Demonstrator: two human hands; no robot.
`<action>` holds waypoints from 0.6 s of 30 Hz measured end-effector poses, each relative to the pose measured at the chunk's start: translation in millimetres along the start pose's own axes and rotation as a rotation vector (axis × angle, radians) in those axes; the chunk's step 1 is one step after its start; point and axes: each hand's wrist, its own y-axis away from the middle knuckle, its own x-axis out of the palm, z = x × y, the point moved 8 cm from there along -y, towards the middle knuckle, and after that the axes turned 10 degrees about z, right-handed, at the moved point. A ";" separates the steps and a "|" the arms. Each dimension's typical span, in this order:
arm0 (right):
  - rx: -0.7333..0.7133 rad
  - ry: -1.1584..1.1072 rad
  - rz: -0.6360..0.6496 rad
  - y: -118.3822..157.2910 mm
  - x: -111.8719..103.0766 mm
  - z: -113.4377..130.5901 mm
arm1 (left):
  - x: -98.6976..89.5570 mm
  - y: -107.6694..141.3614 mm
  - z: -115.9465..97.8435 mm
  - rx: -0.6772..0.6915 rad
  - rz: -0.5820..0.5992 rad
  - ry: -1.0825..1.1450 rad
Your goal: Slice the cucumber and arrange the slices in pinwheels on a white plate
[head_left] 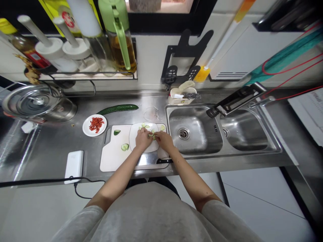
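Over a white square plate (134, 134) on the cutting board (111, 158), my left hand (143, 138) and my right hand (163, 139) come close together. Their fingers are pinched around thin green-edged cucumber slices (152, 135); exactly how each slice is held is hard to make out. More slices lie on the plate's far side. On the board's left are a cucumber end (116, 132) and a small group of slices (124, 147). One slice (162, 127) rests right of the plate. A broad kitchen knife (148, 159) lies at the board's near edge, black handle pointing right.
A long cucumber (118, 108) lies behind the board. To its left stands a plate of chopped red pieces (86, 125). A double sink (199, 151) adjoins on the right. Near the counter's front edge sits a white power bank (75, 163) with a black cable. A steel pot (60, 109) stands far left.
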 end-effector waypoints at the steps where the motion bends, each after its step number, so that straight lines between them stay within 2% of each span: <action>1: 0.011 -0.008 -0.007 0.8 0.1 -0.9 | 0.0 0.2 -0.1 0.001 -0.003 0.000; 10: 0.051 -0.034 -0.036 3.3 5.8 -3.3 | -2.8 2.8 -5.0 0.019 -0.041 -0.024; 18: 0.091 -0.099 -0.168 7.5 -12.1 -25.4 | -14.1 25.0 -1.2 0.042 -0.075 -0.096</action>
